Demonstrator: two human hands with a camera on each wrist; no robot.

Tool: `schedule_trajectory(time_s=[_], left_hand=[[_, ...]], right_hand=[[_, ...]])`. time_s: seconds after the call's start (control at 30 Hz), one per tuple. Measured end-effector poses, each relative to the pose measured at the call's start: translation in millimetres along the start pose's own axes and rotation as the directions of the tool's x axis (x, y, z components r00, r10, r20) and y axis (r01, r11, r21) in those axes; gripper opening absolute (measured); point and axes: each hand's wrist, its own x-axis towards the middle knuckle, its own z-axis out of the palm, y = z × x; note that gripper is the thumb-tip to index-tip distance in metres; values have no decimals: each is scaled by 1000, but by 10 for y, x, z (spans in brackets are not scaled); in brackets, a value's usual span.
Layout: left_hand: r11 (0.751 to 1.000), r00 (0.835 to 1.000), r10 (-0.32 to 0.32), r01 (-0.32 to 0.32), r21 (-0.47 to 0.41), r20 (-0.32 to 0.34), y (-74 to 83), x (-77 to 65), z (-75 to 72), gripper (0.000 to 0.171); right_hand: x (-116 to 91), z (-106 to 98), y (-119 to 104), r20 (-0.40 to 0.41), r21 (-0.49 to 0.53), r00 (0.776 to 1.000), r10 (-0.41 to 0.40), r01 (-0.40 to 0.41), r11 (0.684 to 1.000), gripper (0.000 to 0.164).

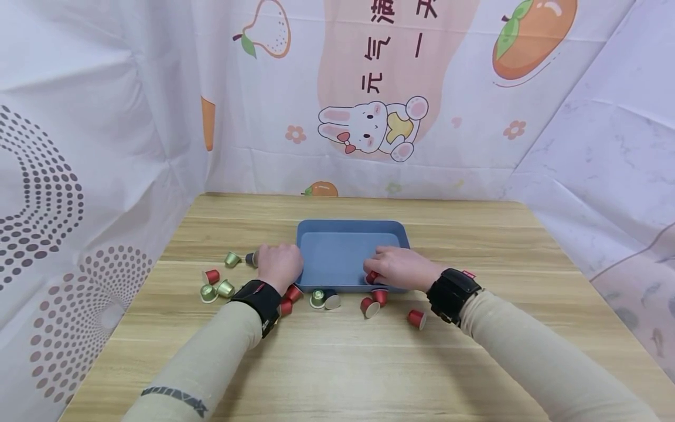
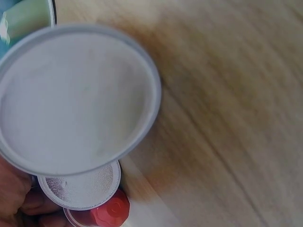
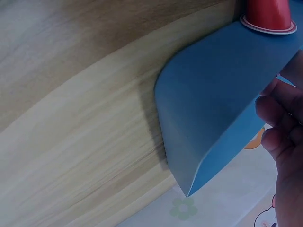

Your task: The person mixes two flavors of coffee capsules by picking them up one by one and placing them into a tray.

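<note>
Head view bright, evenly lit; soft shadows under both arms toward the near edge of the table; left wrist view blurred.

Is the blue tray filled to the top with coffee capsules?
No, in the head view the blue tray shows a mostly bare floor.

Behind the wood-grain bench hangs a white cloth printed with a rabbit, fruit and pink flowers.

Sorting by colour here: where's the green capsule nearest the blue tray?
In the head view, the green capsule lies just outside the near side of the blue tray, left of centre, immediately left of a dark capsule.
</note>
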Motion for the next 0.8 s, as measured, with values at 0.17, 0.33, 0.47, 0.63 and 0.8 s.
schedule_trajectory(time_s=[0.17,0.33,0.47,0.63,0.8], left_hand=[[1000,1000,-1,1,-2,2,0,1,3,38],[1000,1000,-1,1,-3,-4,-1,1,3,39],[1000,1000,0,0,-1,-6,0,4,7,39],[1000,1000,-2,2,-8,0,2,-2,6,39],[1000,1000,-1,1,-14,10,1,-4,3,38]], right_hand=[[-5,0,7,3,-1,1000,4,-4,1000,21],[1,17,15,-10,11,1000,-14,14,1000,19],[5,16,4,-1,24,1000,-8,8,1000,17],[-2,4,-6,13,33,1000,5,-5,999,17],[-16,-3,0,1,31,1000,-8,8,999,17]])
